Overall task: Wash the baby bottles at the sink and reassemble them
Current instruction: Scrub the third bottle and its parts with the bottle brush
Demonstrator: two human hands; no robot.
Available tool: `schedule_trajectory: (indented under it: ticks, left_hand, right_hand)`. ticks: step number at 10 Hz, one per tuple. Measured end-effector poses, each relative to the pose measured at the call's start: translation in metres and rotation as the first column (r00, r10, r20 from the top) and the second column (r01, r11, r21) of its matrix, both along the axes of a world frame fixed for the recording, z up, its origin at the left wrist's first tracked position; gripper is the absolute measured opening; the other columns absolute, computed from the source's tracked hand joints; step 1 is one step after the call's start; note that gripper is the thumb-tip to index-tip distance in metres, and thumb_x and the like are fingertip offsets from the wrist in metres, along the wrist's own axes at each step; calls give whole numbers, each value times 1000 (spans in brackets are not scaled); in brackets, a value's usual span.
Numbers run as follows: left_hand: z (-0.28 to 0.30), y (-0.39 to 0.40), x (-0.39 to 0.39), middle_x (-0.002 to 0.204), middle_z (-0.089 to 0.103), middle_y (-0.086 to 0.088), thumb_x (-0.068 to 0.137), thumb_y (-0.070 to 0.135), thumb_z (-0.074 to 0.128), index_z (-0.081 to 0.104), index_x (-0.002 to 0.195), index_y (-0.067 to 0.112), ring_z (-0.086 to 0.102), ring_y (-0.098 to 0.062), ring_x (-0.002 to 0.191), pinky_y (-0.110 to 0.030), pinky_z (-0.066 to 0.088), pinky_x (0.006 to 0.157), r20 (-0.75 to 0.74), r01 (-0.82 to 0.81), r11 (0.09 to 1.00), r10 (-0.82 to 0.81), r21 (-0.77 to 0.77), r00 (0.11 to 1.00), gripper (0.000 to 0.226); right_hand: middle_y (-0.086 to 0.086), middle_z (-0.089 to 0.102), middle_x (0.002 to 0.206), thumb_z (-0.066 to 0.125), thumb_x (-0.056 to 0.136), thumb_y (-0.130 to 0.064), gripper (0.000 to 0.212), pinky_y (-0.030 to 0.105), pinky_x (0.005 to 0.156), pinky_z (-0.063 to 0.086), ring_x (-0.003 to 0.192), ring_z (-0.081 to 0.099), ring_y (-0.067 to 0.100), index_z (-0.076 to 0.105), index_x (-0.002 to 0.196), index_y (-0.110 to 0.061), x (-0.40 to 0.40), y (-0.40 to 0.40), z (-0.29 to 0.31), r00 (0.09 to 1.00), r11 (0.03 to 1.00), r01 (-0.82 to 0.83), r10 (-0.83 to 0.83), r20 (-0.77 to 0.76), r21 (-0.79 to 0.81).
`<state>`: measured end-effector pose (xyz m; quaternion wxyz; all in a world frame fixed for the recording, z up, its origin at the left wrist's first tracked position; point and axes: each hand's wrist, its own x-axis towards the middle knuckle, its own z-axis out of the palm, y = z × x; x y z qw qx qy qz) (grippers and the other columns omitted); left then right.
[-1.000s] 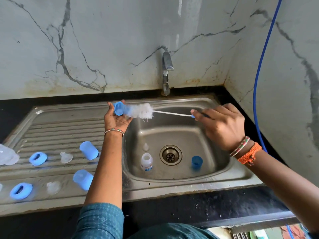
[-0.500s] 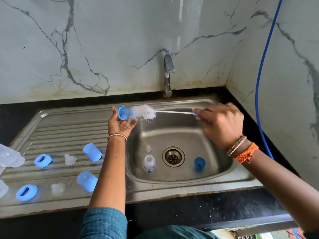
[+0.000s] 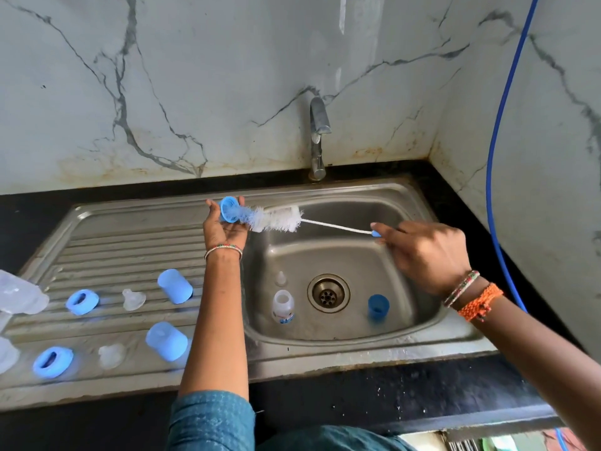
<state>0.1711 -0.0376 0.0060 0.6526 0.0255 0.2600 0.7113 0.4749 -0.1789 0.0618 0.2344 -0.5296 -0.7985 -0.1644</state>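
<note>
My left hand (image 3: 224,227) holds a small blue bottle ring (image 3: 230,209) above the sink's left rim. My right hand (image 3: 422,255) grips the handle of a white bottle brush (image 3: 276,219), whose bristle tip pokes into the ring. In the basin (image 3: 325,255) stand a small clear bottle (image 3: 283,305), a clear teat (image 3: 280,278) and a blue cap (image 3: 378,307). On the drainboard (image 3: 123,242) lie two blue caps (image 3: 175,285) (image 3: 166,341), two blue rings (image 3: 82,301) (image 3: 52,361), two clear teats (image 3: 133,300) (image 3: 111,354) and clear bottles (image 3: 19,296) at the left edge.
A steel tap (image 3: 318,138) rises behind the basin, with no water running. A blue hose (image 3: 500,157) hangs down the right marble wall. Black counter (image 3: 390,398) borders the sink at front and back.
The brush has slid further out of the ring, so more bristles show, and my right hand has drawn back to the right. The camera view shifted slightly.
</note>
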Motion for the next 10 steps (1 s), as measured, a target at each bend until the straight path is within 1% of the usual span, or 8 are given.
schedule_trajectory:
  ticks: [1, 2, 3, 4, 6, 8, 9, 10]
  left_hand:
    - [1, 1, 7, 95, 58, -12, 98, 29, 48, 57, 84, 13, 55, -27, 106, -46, 38, 102, -32, 24, 1000, -24, 0, 999, 22]
    - [-8, 0, 13, 91, 58, -11, 98, 28, 48, 57, 82, 13, 59, -23, 86, -45, 42, 98, -64, 40, 999, -41, -16, 997, 23]
    - [-15, 3, 21, 92, 56, -12, 99, 30, 45, 55, 84, 11, 57, -22, 85, -44, 42, 97, -125, 27, 997, -35, -69, 992, 26]
    - [-15, 13, 6, 85, 51, -11, 100, 34, 42, 51, 84, 9, 55, -20, 80, -31, 47, 80, -124, 1, 992, -16, -124, 992, 31]
    - [-30, 44, -6, 112, 55, -14, 101, 24, 41, 53, 93, 13, 51, -27, 122, -12, 48, 61, -394, 139, 961, -228, -240, 890, 19]
    - [-88, 62, 44, 71, 65, 4, 87, 9, 67, 57, 82, 13, 60, -7, 69, -16, 44, 70, -884, 258, 896, -417, -362, 210, 12]
    - [-123, 70, 56, 92, 67, -9, 75, 13, 79, 63, 93, 9, 59, -19, 85, -27, 45, 85, -905, 305, 853, -377, -423, -199, 24]
    - [-155, 83, 65, 108, 68, -7, 71, 17, 81, 66, 101, 10, 58, -28, 106, -35, 41, 97, -845, 358, 796, -328, -488, -423, 34]
  right_hand:
    - [-5, 42, 42, 58, 92, -30, 22, 18, 37, 25, 33, 32, 10, 72, 79, -19, 7, 9, 11, 680, 462, -295, -513, -524, -836]
    - [-6, 29, 43, 49, 95, -32, 31, 12, 32, 15, 33, 18, 4, 68, 88, -8, 21, 19, 3, 516, 257, -484, -688, -510, -836]
    - [-5, 43, 41, 60, 91, -33, 24, 17, 39, 25, 35, 33, 12, 74, 82, -16, 19, 8, -3, 734, 572, -219, -437, -519, -790]
    - [0, 63, 54, 51, 93, -34, 30, 24, 39, 36, 41, 58, 25, 76, 85, -20, 34, -10, -21, 995, 995, 97, -97, -16, -35]
    - [8, 72, 69, 49, 87, -37, 34, 29, 43, 43, 48, 64, 33, 76, 97, -21, 71, -3, -37, 929, 941, 335, -322, -185, 43]
    - [8, 71, 65, 51, 84, -38, 33, 25, 46, 41, 48, 64, 32, 77, 89, -18, 38, 42, -42, 946, 964, 266, -265, -189, -23]
    - [6, 71, 64, 51, 87, -39, 34, 23, 45, 40, 48, 63, 30, 77, 88, -18, 23, 65, -49, 949, 967, 252, -253, -191, -27]
    - [4, 72, 67, 53, 90, -36, 32, 24, 44, 44, 48, 64, 26, 77, 89, -16, 19, 88, -59, 968, 987, 161, -163, -193, -24]
